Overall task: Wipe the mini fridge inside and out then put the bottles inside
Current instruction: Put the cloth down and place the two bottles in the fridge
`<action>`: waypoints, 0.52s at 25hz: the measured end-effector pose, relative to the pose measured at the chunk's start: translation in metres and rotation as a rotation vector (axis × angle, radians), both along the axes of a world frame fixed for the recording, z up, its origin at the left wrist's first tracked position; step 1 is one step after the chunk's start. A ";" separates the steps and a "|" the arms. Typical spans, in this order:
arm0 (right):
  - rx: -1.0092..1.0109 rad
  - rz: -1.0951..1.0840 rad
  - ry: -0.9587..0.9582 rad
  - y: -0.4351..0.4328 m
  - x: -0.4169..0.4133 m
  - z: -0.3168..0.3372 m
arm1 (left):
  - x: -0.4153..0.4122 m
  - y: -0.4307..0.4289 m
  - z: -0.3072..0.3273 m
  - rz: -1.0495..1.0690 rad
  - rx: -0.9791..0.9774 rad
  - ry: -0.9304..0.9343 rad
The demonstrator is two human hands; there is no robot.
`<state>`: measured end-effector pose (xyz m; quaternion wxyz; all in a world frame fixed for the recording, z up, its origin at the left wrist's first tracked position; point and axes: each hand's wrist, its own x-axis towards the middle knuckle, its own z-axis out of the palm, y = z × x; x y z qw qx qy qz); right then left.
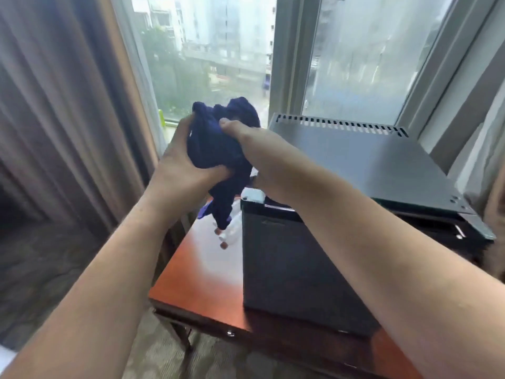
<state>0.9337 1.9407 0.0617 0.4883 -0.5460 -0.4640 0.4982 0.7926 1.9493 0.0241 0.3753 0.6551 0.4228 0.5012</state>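
Both hands [175, 162] grip cloth [218, 138] | cloth — left of mini fridge [355, 165]

Both hands gripped 1 bunched dark blue cloth [218, 143] in the air: the left hand [177, 162] clutched it from the left, the right hand [246, 140] from the right, a tail of fabric hanging below. Beneath stood the black mini fridge [355, 187] on a reddish wooden table [199, 274], with clear bottles [228, 231], blurred, just beside its left face. Behind were a window [218, 50] and a brown curtain [54, 105].
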 end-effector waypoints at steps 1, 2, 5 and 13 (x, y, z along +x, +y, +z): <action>-0.015 0.042 -0.052 0.012 -0.018 -0.010 | -0.019 0.016 -0.012 0.036 -0.043 0.007; -0.050 0.055 -0.071 0.028 -0.037 -0.027 | -0.039 0.035 -0.027 0.050 -0.095 0.041; -0.192 -0.035 -0.009 0.072 -0.081 -0.095 | -0.083 0.092 -0.082 -0.044 -0.247 0.175; -0.606 -0.377 0.290 0.140 -0.121 -0.280 | -0.124 0.201 -0.238 -0.326 -0.524 0.583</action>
